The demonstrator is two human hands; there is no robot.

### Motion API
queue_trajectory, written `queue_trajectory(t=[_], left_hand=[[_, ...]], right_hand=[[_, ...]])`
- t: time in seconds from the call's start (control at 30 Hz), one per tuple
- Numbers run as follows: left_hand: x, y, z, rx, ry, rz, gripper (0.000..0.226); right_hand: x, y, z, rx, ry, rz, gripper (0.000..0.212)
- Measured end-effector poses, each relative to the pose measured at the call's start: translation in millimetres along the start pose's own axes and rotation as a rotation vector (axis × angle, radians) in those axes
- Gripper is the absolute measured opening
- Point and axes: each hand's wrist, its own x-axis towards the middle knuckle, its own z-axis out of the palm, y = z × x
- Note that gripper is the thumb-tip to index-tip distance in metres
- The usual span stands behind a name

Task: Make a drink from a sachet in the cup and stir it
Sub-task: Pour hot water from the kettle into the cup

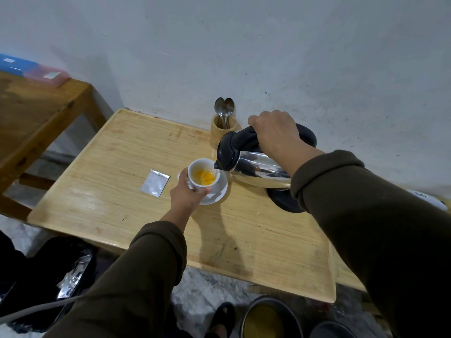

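A white cup (198,168) stands on a white saucer (219,192) near the middle of the wooden table (146,215). Orange powder and liquid show inside it. My left hand (186,193) grips the cup's near side. My right hand (274,132) holds the black handle of a steel kettle (258,170), tilted with its spout over the cup's rim, and a thin stream of water runs into the cup. A silver sachet (155,183) lies flat on the table to the left of the cup. Spoons (224,111) stand in a wooden holder (223,131) by the wall.
The kettle's black base (283,201) sits right of the saucer. A second wooden table (36,113) with blue and pink boxes (34,70) stands at the left. On the floor are a black bag with foil wrappers (70,276) and a metal pot (268,320).
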Motion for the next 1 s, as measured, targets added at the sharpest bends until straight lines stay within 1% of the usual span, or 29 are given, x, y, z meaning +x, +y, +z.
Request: queue_trajectory(t=[1.0], left_hand=[[0.3,1.8,-0.5,0.0,-0.002,-0.019,0.083]], right_hand=[[3.9,4.8,0.8,-0.065,-0.01,0.035,0.027]])
